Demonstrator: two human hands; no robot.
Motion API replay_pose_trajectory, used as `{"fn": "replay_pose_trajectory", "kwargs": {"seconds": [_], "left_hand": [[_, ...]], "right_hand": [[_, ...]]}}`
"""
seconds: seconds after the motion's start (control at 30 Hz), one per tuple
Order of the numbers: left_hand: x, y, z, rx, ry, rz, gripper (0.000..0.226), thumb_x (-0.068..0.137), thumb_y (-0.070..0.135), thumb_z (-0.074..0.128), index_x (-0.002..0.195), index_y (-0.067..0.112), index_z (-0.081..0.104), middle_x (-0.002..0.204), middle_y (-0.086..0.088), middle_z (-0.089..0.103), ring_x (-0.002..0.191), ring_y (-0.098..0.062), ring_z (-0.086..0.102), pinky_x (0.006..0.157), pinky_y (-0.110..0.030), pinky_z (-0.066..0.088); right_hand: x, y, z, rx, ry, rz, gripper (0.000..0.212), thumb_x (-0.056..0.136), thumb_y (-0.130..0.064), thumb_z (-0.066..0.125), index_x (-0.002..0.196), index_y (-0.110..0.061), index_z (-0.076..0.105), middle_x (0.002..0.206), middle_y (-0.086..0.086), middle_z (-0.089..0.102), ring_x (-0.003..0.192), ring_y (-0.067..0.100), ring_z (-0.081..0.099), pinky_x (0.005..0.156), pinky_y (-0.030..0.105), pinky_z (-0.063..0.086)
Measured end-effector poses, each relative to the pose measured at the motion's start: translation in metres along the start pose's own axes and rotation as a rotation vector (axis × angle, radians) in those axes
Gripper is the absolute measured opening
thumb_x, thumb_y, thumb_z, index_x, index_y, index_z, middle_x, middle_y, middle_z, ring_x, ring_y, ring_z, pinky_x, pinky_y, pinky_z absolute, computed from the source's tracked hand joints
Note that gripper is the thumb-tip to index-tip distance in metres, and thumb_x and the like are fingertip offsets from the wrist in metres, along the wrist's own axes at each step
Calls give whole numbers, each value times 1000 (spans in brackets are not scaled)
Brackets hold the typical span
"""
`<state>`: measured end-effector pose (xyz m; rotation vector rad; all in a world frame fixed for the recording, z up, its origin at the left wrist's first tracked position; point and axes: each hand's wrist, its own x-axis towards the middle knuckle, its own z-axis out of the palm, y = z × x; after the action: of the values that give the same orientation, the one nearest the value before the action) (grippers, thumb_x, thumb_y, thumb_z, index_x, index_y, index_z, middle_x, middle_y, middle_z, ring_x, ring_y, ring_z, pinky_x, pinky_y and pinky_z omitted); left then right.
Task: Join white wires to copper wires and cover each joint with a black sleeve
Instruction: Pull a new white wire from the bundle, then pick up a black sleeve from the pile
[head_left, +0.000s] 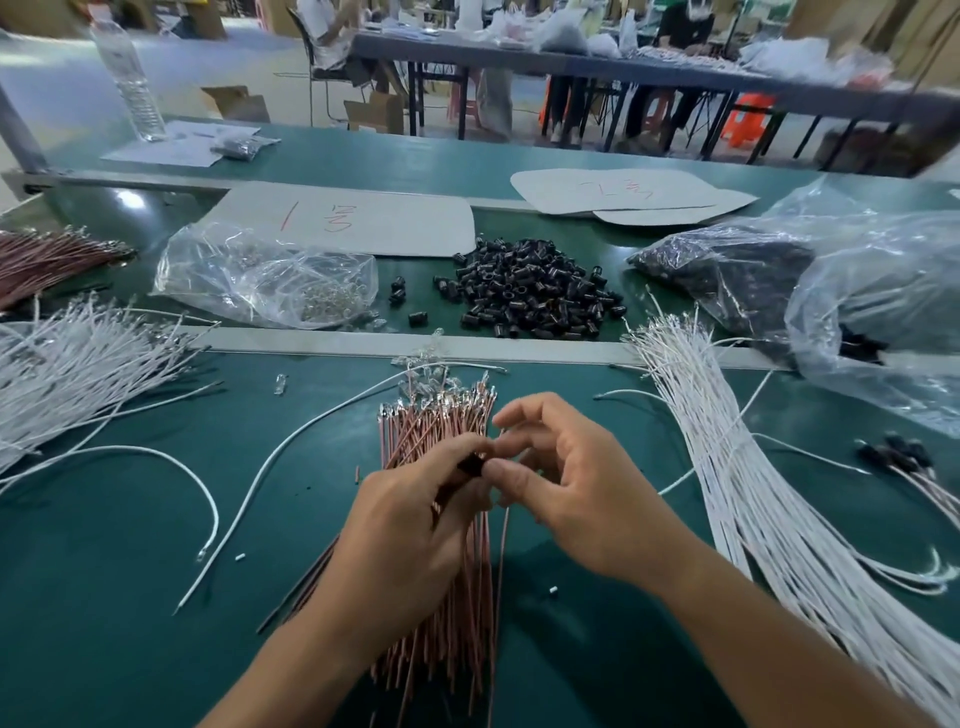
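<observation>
Copper wires (434, 431) lie in a bundle on the green table (104, 597), directly in front of the person, their tinned tips pointing away. Above the bundle, the left hand (410, 525) pinches a black sleeve (471, 464) between thumb and curled fingers. The right hand (566, 493) meets it from the other side, with thumb and bent forefinger closed on the same sleeve and the other fingers loosely curled. A single copper wire (503, 561) hangs down from the point where the hands meet. White wires (727, 467) fan out in a long bundle just right of the hands, with a second heap (67, 374) at far left. Loose black sleeves (530, 291) form a pile beyond the table's grey strip, between a clear bag of metal terminals (270, 280) and a larger plastic bag (753, 275).
</observation>
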<state>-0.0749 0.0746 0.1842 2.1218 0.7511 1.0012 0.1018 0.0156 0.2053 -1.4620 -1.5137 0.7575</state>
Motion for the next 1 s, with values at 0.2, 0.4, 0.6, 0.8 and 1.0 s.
{"fn": "replay_pose_trajectory", "kwargs": {"seconds": [0.2, 0.4, 0.6, 0.8, 1.0], "left_hand": [[1, 0, -2, -38, 53, -70, 14, 94, 22, 65, 100, 34, 60, 77, 12, 68, 65, -14, 64, 56, -26, 51], [4, 0, -4, -64, 52, -103, 15, 88, 32, 64, 99, 26, 71, 88, 15, 65, 82, -11, 63, 70, -21, 49], [4, -6, 0, -221, 26, -200, 43, 90, 1, 68, 125, 27, 67, 99, 10, 66, 83, -15, 67, 80, -24, 54], [7, -5, 0, -581, 99, -269, 33, 76, 12, 80, 101, 29, 67, 98, -6, 74, 93, -20, 71, 83, -23, 55], [6, -5, 1, -591, 93, -255, 27, 72, 14, 82, 92, 25, 69, 94, -8, 75, 87, -20, 72, 78, -20, 55]], "right_hand": [[-13, 11, -4, -290, 40, -133, 10, 95, -22, 70, 102, -20, 77, 85, -17, 66, 81, 5, 64, 73, 11, 43], [-17, 14, -7, -322, 131, -135, 11, 96, -18, 67, 101, -23, 75, 84, -16, 63, 81, 9, 63, 72, 12, 43], [-19, 14, -6, -295, 196, -152, 20, 97, -9, 65, 111, -18, 77, 82, -9, 61, 74, 13, 60, 70, 16, 45], [-20, 5, -6, -279, 307, -244, 4, 92, -12, 75, 93, -15, 76, 83, -11, 68, 75, 10, 65, 66, 24, 50], [-20, 6, -3, -301, 261, -288, 3, 92, -11, 73, 90, -13, 74, 83, -11, 65, 75, 7, 62, 69, 18, 46]]}}
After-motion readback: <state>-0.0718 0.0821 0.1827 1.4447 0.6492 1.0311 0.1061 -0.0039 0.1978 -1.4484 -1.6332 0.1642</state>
